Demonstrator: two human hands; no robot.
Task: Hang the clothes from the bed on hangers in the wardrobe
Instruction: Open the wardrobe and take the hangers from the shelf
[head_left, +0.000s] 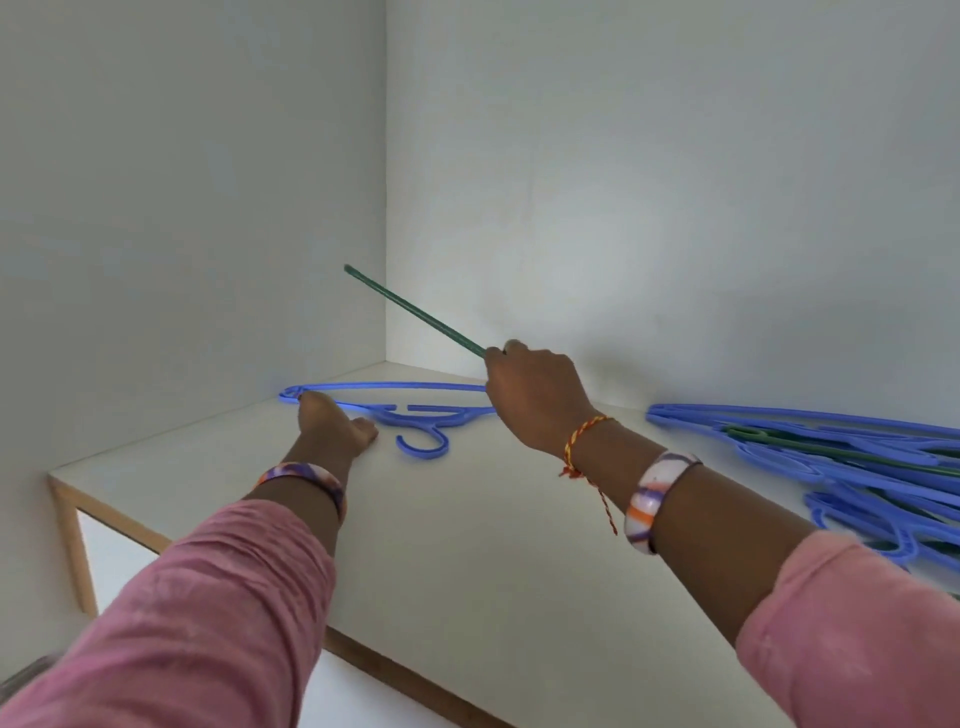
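On shelf (467, 545), hands (332, 421) outstretched, right (535, 400) gripping rod (415, 312).

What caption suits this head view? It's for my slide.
Right hand lifts a green hanger; left hand touches a blue hanger.

Pink sleeves (171, 623) pushed up both forearms. Marbled bangles — purple, orange, white — on the left wrist (304, 475) and right forearm (652, 499). Red-and-yellow braided thread (584, 441) knotted on the right wrist, loose end trailing toward five o'clock.

Head camera looks forward, close over the wardrobe shelf (467, 545).
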